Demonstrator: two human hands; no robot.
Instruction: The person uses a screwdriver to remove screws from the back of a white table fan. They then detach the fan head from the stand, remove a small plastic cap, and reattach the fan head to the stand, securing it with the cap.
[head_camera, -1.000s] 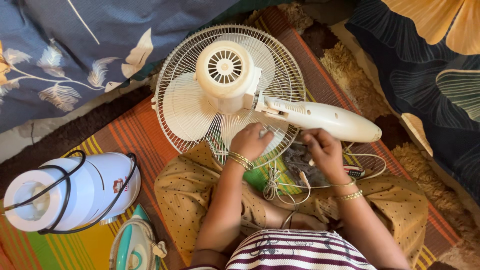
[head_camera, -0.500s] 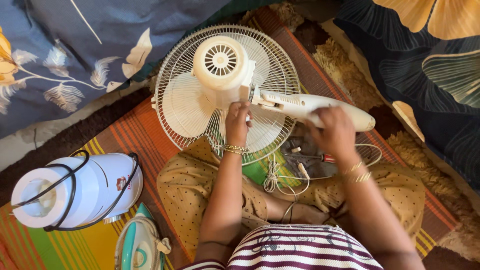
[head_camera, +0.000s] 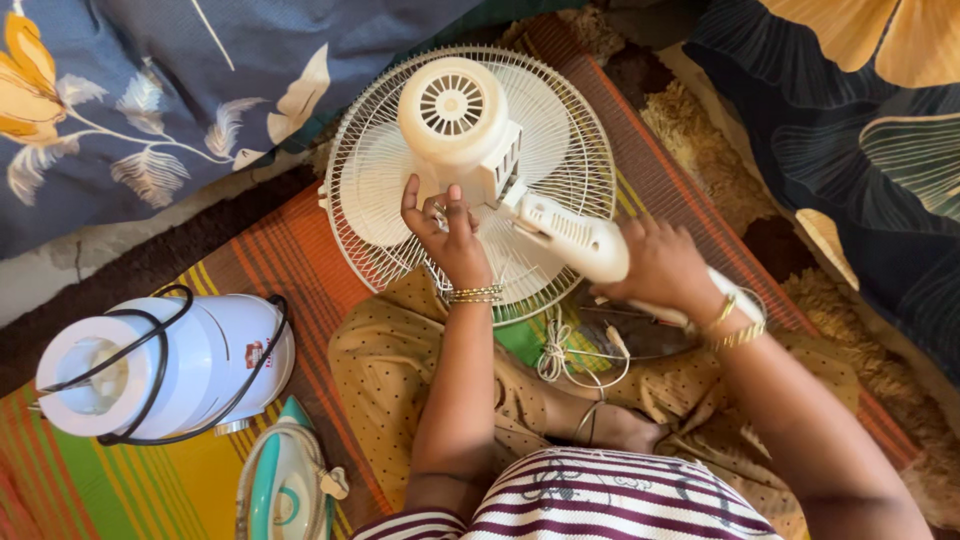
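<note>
— Where is the fan now?

— The white table fan (head_camera: 470, 170) lies grille-down on the striped mat (head_camera: 290, 260), in front of the knees. The left hand (head_camera: 445, 235) has climbed from the grille to the motor housing (head_camera: 455, 115), fingers spread against it.

— And the right?

— The right hand (head_camera: 655, 265) has closed around the fan's stem (head_camera: 575, 235), steadying it.

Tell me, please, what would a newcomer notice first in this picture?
First the cream table fan at top centre, lying grille-down on the striped mat. The left hand touches its motor housing; the right hand grips its stem. At lower left stand a white appliance wrapped in black cord and a teal iron.
</note>
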